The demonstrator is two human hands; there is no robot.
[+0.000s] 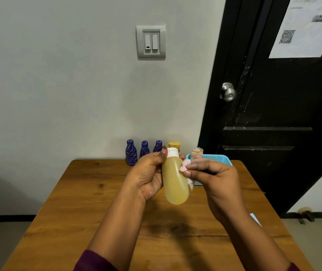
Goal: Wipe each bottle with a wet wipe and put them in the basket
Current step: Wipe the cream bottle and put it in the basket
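My left hand (149, 176) grips a yellow bottle with a white cap (174, 180), held upright above the wooden table (97, 202). My right hand (213, 177) pinches a pale pink wet wipe (185, 166) against the bottle's right side. Three purple patterned bottles (131, 152) stand in a row at the table's far edge. Behind the held bottle a yellow-capped bottle (174, 145) is partly hidden. A blue basket (218, 159) sits at the far right, with a small clear bottle (196, 152) at its left end; whether it stands inside I cannot tell.
A grey wall with a light switch (151, 42) rises behind the table. A black door with a metal knob (228, 92) stands to the right. A light blue object (256, 219) peeks out beside my right forearm near the table's right edge.
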